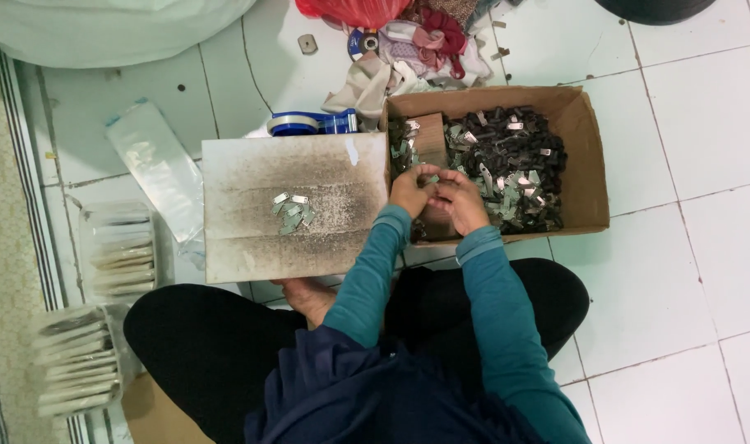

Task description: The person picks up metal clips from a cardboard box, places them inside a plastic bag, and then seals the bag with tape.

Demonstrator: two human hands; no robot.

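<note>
Pinching, seemingly, one small metal clip, both hands' fingers (437,187) meet beside one cardboard box (587,156).

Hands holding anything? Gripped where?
Left hand and right hand meet over the brown cardboard box, fingertips pinching something small between them; the item and grip point cannot be told.

Illumination is bright, even and diffuse, with no single source in view. The white floor (687,164) tiles show a mild sheen without hard glare. Shadows are soft and short, deepest inside the box (585,156). Focus is moderately sharp; small parts lack fine detail. Straight tile joints bow slightly near the edges.
</note>
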